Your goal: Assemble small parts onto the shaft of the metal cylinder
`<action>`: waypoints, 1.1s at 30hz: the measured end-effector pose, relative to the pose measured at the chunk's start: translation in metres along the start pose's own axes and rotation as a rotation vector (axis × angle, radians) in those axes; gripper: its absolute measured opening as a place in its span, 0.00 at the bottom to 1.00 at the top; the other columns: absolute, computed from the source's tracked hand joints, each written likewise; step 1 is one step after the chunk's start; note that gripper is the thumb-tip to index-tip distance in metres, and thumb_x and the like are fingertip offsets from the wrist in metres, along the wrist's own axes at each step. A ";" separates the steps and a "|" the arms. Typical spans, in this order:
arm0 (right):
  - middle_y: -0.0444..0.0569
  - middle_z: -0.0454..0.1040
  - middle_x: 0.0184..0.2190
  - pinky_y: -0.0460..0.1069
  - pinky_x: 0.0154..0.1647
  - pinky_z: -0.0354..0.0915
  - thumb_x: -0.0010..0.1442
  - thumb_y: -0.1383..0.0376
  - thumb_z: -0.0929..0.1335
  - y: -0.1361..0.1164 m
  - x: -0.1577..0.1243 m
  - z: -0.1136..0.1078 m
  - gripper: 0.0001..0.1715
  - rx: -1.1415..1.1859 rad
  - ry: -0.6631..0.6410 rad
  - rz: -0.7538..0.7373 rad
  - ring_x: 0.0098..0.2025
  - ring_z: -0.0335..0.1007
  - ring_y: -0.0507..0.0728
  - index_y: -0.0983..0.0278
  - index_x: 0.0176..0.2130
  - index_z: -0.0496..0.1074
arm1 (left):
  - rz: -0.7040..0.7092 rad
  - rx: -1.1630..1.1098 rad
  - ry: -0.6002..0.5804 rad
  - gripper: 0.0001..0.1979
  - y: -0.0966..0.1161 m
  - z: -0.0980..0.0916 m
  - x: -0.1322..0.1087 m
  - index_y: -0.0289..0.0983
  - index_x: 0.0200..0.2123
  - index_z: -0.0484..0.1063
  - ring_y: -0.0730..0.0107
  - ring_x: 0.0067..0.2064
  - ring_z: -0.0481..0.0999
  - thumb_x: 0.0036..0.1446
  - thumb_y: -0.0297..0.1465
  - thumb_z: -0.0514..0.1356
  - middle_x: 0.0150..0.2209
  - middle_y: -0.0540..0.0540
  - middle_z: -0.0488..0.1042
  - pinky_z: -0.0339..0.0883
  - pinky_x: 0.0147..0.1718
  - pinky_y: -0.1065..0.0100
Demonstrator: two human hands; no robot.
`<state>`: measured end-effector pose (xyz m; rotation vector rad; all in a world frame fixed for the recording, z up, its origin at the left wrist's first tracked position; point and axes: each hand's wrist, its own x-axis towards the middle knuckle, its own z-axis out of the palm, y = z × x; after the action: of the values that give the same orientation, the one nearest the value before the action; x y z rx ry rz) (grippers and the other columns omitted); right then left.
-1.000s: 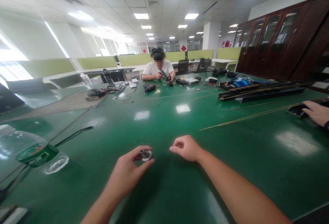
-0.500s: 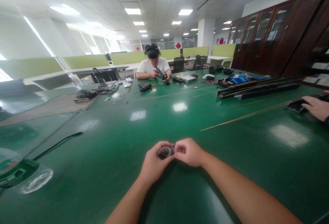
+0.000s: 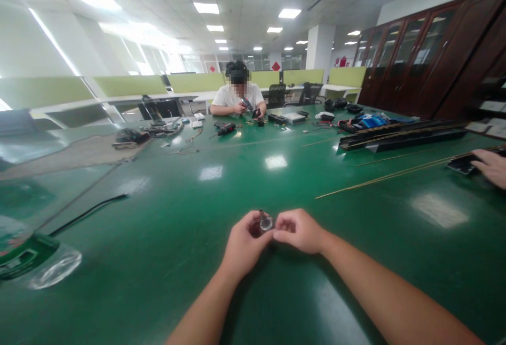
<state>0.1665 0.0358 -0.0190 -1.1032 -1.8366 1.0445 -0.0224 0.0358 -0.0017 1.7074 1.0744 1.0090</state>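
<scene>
My left hand (image 3: 244, 242) and my right hand (image 3: 298, 230) meet just above the green table (image 3: 166, 239), near its front edge. Between their fingertips sits a small round metal part (image 3: 265, 222) with a short shaft pointing up. The left fingers curl round it from the left. The right thumb and forefinger pinch at its right side. Both forearms reach in from the bottom of the view.
A plastic water bottle (image 3: 31, 260) lies at the left, with a black cable (image 3: 89, 212) beyond it. Thin brass rods (image 3: 389, 176) and long black rails (image 3: 399, 139) lie at the right. Another person's hand (image 3: 490, 168) rests at the right edge. A seated person (image 3: 237, 97) works at the far end among tools.
My two hands have come together: the left hand carried the metal part rightward to the right hand, and the part now stands with its shaft upward. The view has shifted slightly.
</scene>
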 end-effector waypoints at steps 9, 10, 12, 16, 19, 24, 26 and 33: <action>0.42 0.70 0.21 0.44 0.24 0.57 0.54 0.63 0.72 0.000 -0.001 0.002 0.08 0.000 0.000 0.018 0.23 0.62 0.50 0.66 0.28 0.73 | -0.013 0.049 0.051 0.19 -0.005 0.000 0.000 0.36 0.44 0.76 0.63 0.38 0.76 0.53 0.41 0.67 0.39 0.46 0.79 0.69 0.39 0.66; 0.42 0.70 0.21 0.44 0.24 0.56 0.54 0.64 0.72 0.000 -0.001 0.002 0.08 -0.004 0.001 0.017 0.23 0.61 0.49 0.66 0.27 0.72 | -0.022 0.052 0.059 0.19 -0.006 -0.001 0.000 0.36 0.45 0.76 0.63 0.37 0.76 0.53 0.41 0.66 0.40 0.46 0.79 0.69 0.39 0.66; 0.42 0.70 0.21 0.44 0.24 0.56 0.53 0.64 0.72 -0.001 -0.001 0.003 0.08 -0.008 -0.001 0.015 0.22 0.61 0.49 0.66 0.27 0.72 | -0.036 0.063 0.065 0.20 -0.007 -0.001 0.001 0.37 0.47 0.76 0.64 0.37 0.76 0.55 0.42 0.65 0.40 0.46 0.79 0.68 0.39 0.66; 0.42 0.70 0.21 0.43 0.23 0.56 0.54 0.65 0.72 -0.001 0.000 0.003 0.07 -0.005 -0.006 0.012 0.22 0.61 0.49 0.66 0.27 0.73 | -0.046 0.056 0.046 0.20 -0.007 -0.002 0.001 0.38 0.48 0.76 0.63 0.40 0.75 0.58 0.43 0.62 0.41 0.47 0.78 0.67 0.41 0.65; 0.41 0.70 0.21 0.43 0.23 0.57 0.54 0.64 0.72 0.002 0.001 0.004 0.06 -0.008 0.015 0.026 0.22 0.63 0.49 0.66 0.32 0.74 | -0.025 0.043 0.084 0.21 -0.006 -0.002 0.002 0.38 0.50 0.75 0.61 0.46 0.75 0.58 0.43 0.61 0.46 0.46 0.77 0.67 0.46 0.64; 0.38 0.69 0.21 0.44 0.23 0.59 0.59 0.63 0.70 0.007 0.004 0.006 0.17 0.028 0.088 0.063 0.21 0.64 0.50 0.64 0.48 0.71 | 0.034 0.079 0.125 0.22 -0.006 -0.003 0.003 0.40 0.53 0.73 0.59 0.51 0.73 0.58 0.41 0.60 0.49 0.44 0.74 0.67 0.49 0.63; 0.38 0.69 0.22 0.44 0.23 0.59 0.59 0.63 0.70 0.007 0.004 0.007 0.21 0.066 0.106 0.066 0.21 0.64 0.50 0.63 0.52 0.68 | 0.037 0.096 0.111 0.22 -0.007 -0.003 0.003 0.41 0.54 0.72 0.60 0.51 0.72 0.58 0.41 0.60 0.50 0.44 0.74 0.67 0.50 0.63; 0.42 0.71 0.28 0.44 0.24 0.60 0.56 0.67 0.71 0.004 0.003 0.006 0.20 0.069 0.114 0.021 0.24 0.64 0.49 0.64 0.49 0.69 | -0.002 0.041 0.086 0.20 -0.013 0.000 0.001 0.39 0.51 0.68 0.63 0.45 0.75 0.56 0.38 0.63 0.45 0.46 0.74 0.68 0.45 0.65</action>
<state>0.1611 0.0384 -0.0240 -1.1203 -1.6908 1.0280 -0.0256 0.0401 -0.0142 1.7083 1.1592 1.0746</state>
